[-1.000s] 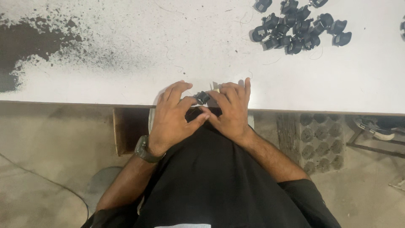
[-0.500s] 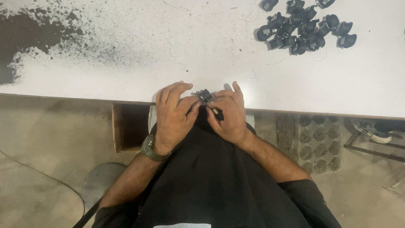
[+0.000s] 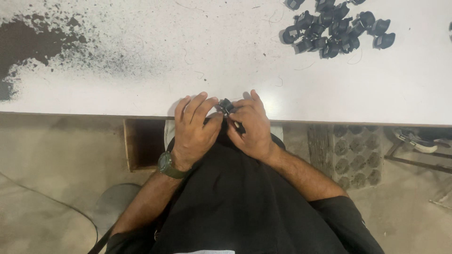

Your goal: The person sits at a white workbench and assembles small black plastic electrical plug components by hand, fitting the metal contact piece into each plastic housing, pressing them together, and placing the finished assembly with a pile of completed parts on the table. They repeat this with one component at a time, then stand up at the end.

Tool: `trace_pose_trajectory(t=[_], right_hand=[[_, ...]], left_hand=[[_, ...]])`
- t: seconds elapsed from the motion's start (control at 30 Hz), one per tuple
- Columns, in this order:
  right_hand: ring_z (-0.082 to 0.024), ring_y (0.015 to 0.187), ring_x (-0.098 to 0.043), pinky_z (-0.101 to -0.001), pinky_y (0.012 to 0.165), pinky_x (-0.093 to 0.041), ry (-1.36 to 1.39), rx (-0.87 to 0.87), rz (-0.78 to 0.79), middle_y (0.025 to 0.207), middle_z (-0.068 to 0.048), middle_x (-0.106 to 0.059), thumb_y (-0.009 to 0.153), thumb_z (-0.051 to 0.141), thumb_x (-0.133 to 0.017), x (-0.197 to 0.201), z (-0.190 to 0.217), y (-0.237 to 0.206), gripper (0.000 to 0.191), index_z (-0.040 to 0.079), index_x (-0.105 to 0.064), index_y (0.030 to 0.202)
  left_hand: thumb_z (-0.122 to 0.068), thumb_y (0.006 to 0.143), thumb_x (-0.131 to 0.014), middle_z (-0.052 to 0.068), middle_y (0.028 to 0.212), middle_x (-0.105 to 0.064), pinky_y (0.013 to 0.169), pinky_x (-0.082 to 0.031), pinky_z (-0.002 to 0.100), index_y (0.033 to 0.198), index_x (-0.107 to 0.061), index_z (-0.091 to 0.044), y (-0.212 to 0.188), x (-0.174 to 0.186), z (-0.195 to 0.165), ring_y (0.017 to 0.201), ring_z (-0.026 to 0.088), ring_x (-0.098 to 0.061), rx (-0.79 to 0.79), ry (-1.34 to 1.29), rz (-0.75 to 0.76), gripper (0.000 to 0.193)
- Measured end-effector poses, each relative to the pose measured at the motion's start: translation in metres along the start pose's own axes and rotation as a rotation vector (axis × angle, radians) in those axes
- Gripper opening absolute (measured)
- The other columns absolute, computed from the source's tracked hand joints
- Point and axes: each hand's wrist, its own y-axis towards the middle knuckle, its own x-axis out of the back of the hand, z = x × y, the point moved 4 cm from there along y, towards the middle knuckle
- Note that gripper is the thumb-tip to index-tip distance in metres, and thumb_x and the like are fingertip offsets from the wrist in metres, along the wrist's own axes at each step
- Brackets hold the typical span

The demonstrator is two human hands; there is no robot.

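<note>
My left hand (image 3: pixel 195 127) and my right hand (image 3: pixel 252 124) meet at the near edge of the white table (image 3: pixel 235 61), fingers curled around a small black plastic part (image 3: pixel 226 107) held between them. Only the part's top shows above my fingertips. A thin dark piece (image 3: pixel 238 126) sticks out under my right fingers. A green watch (image 3: pixel 165 164) sits on my left wrist. A pile of several similar black parts (image 3: pixel 336 28) lies at the far right of the table, well out of reach of both hands.
A black powdery stain (image 3: pixel 28 47) covers the table's far left. Below the table edge are a wooden box opening (image 3: pixel 141 143), a patterned block (image 3: pixel 353 150) at right, metal frame pieces (image 3: pixel 419 141) and a concrete floor.
Both hands have drawn slightly closer over the small part and shifted a little toward the table edge; fingers curled tighter. The pile has not moved.
</note>
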Motion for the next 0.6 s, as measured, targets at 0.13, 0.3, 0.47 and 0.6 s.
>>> trace_pose_trajectory(t=[0.13, 0.3, 0.47, 0.6], right_hand=[[-0.032, 0.113, -0.066, -0.0635, 0.123, -0.032, 0.011, 0.001, 0.006, 0.092, -0.009, -0.064, 0.078, -0.005, -0.077, 0.001, 0.0, 0.0, 0.029, 0.005, -0.06, 0.1], [-0.03, 0.112, -0.067, -0.0619, 0.124, -0.032, 0.021, 0.009, -0.004, 0.093, -0.009, -0.065, 0.081, -0.005, -0.077, 0.002, -0.001, -0.001, 0.026, 0.005, -0.061, 0.1], [-0.03, 0.114, -0.067, -0.0612, 0.124, -0.03, 0.009, 0.02, 0.003, 0.096, -0.009, -0.066, 0.082, -0.005, -0.077, 0.001, -0.004, -0.003, 0.026, 0.005, -0.061, 0.1], [-0.03, 0.119, -0.067, -0.0612, 0.125, -0.028, 0.014, 0.139, 0.001, 0.097, -0.008, -0.065, 0.084, -0.007, -0.077, 0.0, -0.002, -0.008, 0.027, 0.006, -0.059, 0.099]], left_hand=[[-0.011, 0.093, -0.081, 0.007, 0.129, -0.063, 0.111, -0.041, 0.053, 0.099, -0.075, -0.01, 0.002, 0.001, -0.002, 0.129, 0.028, -0.055, 0.029, -0.027, -0.069, 0.009], [-0.011, 0.09, -0.081, 0.005, 0.123, -0.066, 0.113, -0.038, 0.053, 0.098, -0.074, -0.01, 0.004, -0.002, 0.01, 0.129, 0.027, -0.057, 0.237, -0.214, 0.009, 0.01], [-0.008, 0.088, -0.078, 0.004, 0.118, -0.07, 0.116, -0.032, 0.053, 0.096, -0.073, -0.01, 0.002, -0.007, 0.013, 0.129, 0.026, -0.058, 0.288, -0.231, 0.087, 0.009], [-0.007, 0.086, -0.075, 0.003, 0.116, -0.071, 0.118, -0.03, 0.054, 0.095, -0.071, -0.01, 0.0, -0.008, 0.012, 0.13, 0.025, -0.058, 0.299, -0.253, 0.071, 0.01]])
